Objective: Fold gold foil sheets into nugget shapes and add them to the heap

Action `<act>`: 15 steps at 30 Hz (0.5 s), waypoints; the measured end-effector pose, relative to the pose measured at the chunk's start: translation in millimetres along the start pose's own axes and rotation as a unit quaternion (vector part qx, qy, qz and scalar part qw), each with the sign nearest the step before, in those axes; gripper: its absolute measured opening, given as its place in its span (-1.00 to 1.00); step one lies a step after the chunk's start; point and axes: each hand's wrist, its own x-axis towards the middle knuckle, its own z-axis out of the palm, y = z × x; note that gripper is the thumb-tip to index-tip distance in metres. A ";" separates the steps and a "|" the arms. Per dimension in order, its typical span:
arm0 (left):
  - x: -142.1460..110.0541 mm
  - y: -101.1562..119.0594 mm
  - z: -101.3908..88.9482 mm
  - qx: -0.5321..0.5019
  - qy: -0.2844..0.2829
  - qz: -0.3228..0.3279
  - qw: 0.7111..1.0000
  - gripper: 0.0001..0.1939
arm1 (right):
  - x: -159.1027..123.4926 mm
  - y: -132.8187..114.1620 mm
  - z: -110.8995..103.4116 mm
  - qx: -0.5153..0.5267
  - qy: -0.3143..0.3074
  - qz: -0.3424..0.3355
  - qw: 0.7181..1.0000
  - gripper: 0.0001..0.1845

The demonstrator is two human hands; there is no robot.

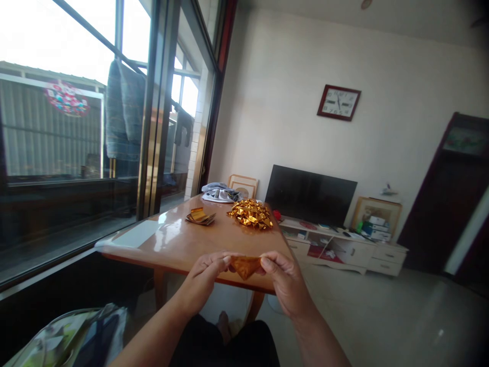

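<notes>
Both hands pinch one small piece of gold foil paper (245, 265) in front of me, just over the near edge of the wooden table (179, 244). My left hand (206, 278) grips its left end with thumb and fingers closed. Its right end is pinched by my right hand (286, 280). Farther back on the table lies a heap of folded gold foil pieces (251, 213), and to its left a small flat stack of gold foil sheets (200, 216).
A bundle of grey and white cloth (220, 192) lies at the table's far end. Large sliding windows (95, 127) run along the left. A TV (309, 194) on a white low cabinet (344, 244) stands ahead, with tiled floor to the right. A bag (72, 339) sits at lower left.
</notes>
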 end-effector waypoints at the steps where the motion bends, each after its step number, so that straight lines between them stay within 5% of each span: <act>1: -0.2 -3.1 -0.5 -0.002 0.006 -0.006 1.000 -0.64 | 0.0 -0.1 0.3 0.001 0.001 0.002 1.000 -0.75; 9: 0.7 -22.5 2.6 -0.048 0.084 -0.038 0.995 -0.61 | 1.1 0.0 5.1 -0.001 0.017 0.035 0.999 -0.70; 15: 8.9 -20.5 -0.8 -0.105 0.054 -0.072 0.990 -0.41 | 3.9 1.7 4.6 -0.014 0.052 0.046 0.997 -0.69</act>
